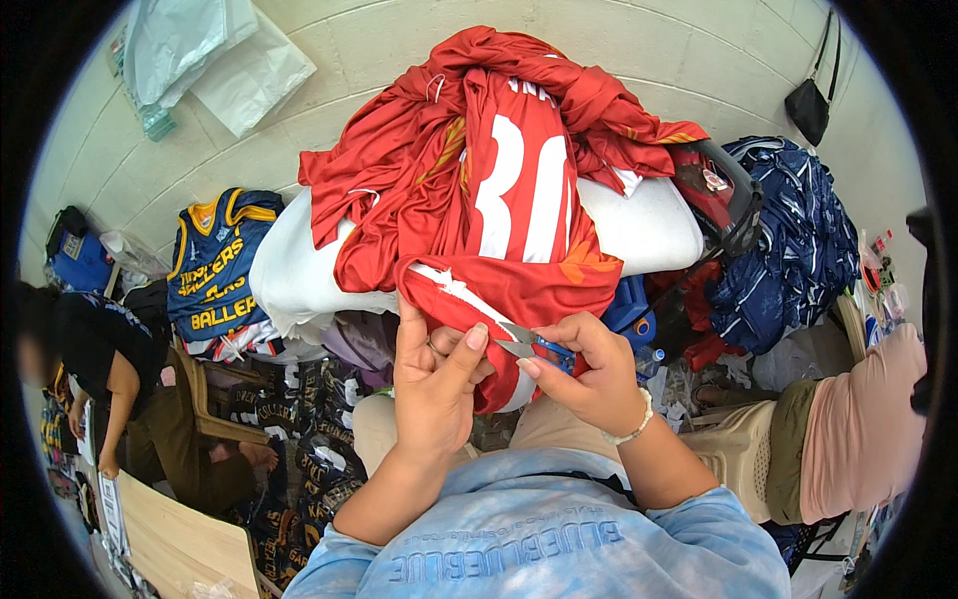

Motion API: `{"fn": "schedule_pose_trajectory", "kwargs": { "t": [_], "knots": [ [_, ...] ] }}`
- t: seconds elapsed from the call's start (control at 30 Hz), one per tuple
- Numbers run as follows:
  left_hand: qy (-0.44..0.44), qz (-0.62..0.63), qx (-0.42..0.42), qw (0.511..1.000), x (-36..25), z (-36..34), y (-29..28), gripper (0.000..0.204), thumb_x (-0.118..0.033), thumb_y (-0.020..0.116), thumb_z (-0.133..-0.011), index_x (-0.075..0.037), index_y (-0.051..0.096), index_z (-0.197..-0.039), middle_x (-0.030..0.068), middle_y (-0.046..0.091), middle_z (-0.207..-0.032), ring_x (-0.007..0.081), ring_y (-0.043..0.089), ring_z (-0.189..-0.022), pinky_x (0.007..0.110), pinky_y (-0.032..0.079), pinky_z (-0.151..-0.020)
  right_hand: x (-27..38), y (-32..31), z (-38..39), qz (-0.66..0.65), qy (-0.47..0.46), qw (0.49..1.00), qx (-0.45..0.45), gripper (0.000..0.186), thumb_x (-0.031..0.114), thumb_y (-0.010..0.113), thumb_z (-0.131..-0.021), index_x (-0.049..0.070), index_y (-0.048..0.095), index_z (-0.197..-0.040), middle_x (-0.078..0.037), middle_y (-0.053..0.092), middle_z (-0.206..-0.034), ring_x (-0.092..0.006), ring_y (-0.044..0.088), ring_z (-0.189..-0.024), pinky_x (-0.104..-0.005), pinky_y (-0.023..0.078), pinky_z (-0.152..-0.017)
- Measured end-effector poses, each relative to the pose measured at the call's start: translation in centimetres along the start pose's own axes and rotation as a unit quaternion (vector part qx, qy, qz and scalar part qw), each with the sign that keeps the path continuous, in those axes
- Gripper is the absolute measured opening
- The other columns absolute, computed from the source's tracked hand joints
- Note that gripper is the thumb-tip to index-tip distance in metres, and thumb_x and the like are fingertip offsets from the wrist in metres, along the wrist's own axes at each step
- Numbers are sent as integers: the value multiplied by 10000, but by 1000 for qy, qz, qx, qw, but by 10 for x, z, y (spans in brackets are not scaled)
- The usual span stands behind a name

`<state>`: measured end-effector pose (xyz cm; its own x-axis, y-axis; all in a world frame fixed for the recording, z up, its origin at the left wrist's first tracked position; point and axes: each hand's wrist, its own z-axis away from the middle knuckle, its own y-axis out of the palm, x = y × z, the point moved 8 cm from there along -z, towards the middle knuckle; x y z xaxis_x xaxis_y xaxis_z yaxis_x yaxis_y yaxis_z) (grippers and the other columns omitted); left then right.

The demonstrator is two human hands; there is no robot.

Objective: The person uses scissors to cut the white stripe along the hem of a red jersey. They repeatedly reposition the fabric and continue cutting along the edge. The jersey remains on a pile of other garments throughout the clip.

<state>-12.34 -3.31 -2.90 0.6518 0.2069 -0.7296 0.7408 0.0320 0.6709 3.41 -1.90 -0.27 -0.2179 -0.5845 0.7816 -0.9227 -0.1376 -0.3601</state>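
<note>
A red sports jersey [559,290] with white and orange print lies over a padded white support [649,225] before me. Its near end is folded back, showing a ragged white strip [454,288] along the fold. My left hand [436,374] pinches the cloth beside this strip between thumb and fingers. In my right hand [594,367] is a small pair of scissors [524,341] with blue handles. The blades point left and lie spread apart at the white strip, close to my left thumb. I cannot tell whether they touch the cloth.
More red jerseys [399,170] are heaped behind. Navy jerseys [788,240] pile up at right; a navy and yellow jersey [225,265] hangs at left. One person [120,349] sits at left by a wooden board [180,534], another [858,429] at right on a plastic chair [733,454].
</note>
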Motion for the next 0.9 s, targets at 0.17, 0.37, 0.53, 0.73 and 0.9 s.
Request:
{"fn": "schedule_pose_trajectory", "kwargs": {
  "t": [0.17, 0.37, 0.53, 0.73, 0.9],
  "knots": [
    [3, -14, -17, 1000, 0, 2, 2, 746, 42, 553, -916, -152, 147, -1511, 38, 649, -1013, 85, 628, -836, 214, 506, -632, 1, 3, 0, -10, -3, 1000, -1, 275, 139, 786, -771, 10, 635, -961, -31, 643, -803, -62, 566, -655, -209, 425, -560],
    [2, -31, -6, 1000, 1, 2, 0, 754, 37, 560, -913, -142, 139, -1513, 41, 645, -1027, 73, 621, -828, 209, 509, -626, 1, 5, -1, -20, 10, 1000, 6, 286, 152, 787, -777, -7, 614, -940, -64, 645, -781, -102, 630, -676, -244, 479, -591],
    [10, -36, 5, 999, 1, 3, -2, 766, 33, 562, -914, -158, 131, -1517, 29, 639, -1029, 57, 604, -835, 204, 496, -633, 2, 4, -3, -6, 4, 1000, -1, 248, 147, 773, -795, -1, 618, -920, -55, 639, -768, -95, 600, -638, -249, 467, -566],
    [-7, -25, -19, 999, 4, 4, -3, 772, 34, 553, -919, -175, 116, -1521, 29, 632, -1050, 56, 597, -854, 215, 497, -652, 3, 6, -3, 22, -4, 1000, -16, 189, 121, 738, -828, 7, 605, -897, -37, 624, -746, -69, 575, -640, -238, 452, -562],
    [-6, -2, -40, 999, 4, 4, 0, 788, 41, 545, -920, -189, 96, -1525, 26, 628, -1051, 58, 597, -855, 221, 501, -670, -14, 21, 0, -165, 85, 982, 31, 179, 103, 719, -841, 25, 572, -908, 2, 584, -730, -29, 511, -658, -215, 416, -574]
  ]
}}
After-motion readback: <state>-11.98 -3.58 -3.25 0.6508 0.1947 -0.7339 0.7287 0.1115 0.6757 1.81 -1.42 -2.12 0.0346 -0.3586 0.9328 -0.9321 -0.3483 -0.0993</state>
